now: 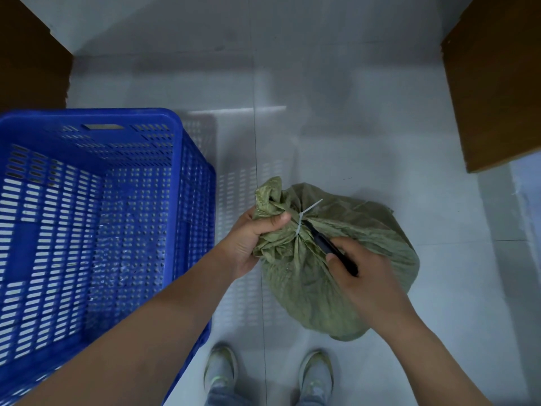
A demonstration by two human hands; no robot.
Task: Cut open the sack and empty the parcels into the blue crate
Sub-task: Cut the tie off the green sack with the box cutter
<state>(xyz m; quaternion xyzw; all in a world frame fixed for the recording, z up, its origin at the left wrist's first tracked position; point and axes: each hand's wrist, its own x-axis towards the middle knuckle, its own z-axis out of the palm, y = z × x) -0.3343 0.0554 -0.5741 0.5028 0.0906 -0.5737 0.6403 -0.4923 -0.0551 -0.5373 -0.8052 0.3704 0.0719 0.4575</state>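
My right hand point(366, 273) grips a dark-handled blade point(325, 244), tip at the white zip tie point(301, 221). Left hand point(248, 241) clamps the olive-green woven sack point(336, 273) neck just beyond. Blue perforated plastic crate point(181, 133) sits left.

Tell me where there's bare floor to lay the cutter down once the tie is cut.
Bare tile lies beyond the green sack, toward the brown panel, and to the sack's right. It is crowded between the blue crate and the sack, where the left hand grips the neck, and near the shoes.
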